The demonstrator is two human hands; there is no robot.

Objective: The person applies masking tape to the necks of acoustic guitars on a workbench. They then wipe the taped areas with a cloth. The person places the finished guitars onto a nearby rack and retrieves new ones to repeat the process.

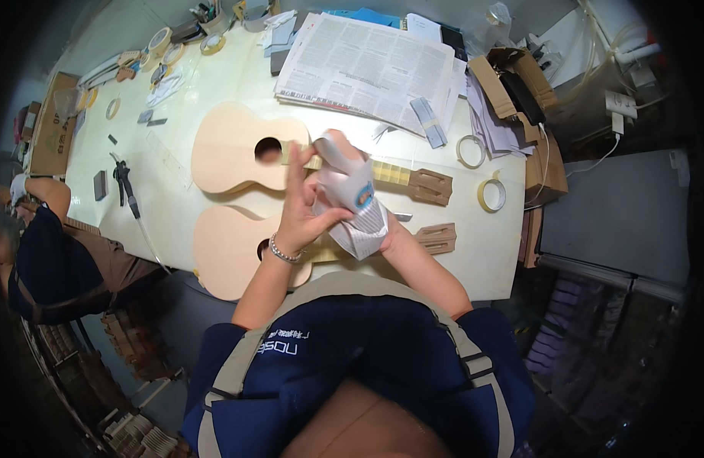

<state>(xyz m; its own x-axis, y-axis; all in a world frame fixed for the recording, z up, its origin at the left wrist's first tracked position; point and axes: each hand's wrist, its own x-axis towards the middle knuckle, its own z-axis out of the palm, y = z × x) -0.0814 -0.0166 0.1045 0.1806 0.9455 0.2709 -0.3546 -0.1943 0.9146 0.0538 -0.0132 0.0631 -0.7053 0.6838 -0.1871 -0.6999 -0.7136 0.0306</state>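
My left hand (pixel 301 215), a beaded bracelet at its wrist, meets the side of a white glove-like covering (pixel 350 187) with a blue round print. Its thumb lies on the covering's edge and its other fingers point up, partly blurred. The covering is around my right hand (pixel 338 145), whose fingers are mostly hidden. Below my hands lie two unfinished pale wooden ukulele-like instruments, the far one (pixel 226 149) and the near one (pixel 222 244). Each has a round sound hole and a brown headstock, and my arms hide part of the near one.
Newspapers (pixel 363 69) cover the back of the pale table (pixel 489 256). Tape rolls (pixel 491 192) sit at right, near an open cardboard box (pixel 512 80). A black air gun (pixel 124 183) with a hose lies at left, where another person (pixel 62 259) stands.
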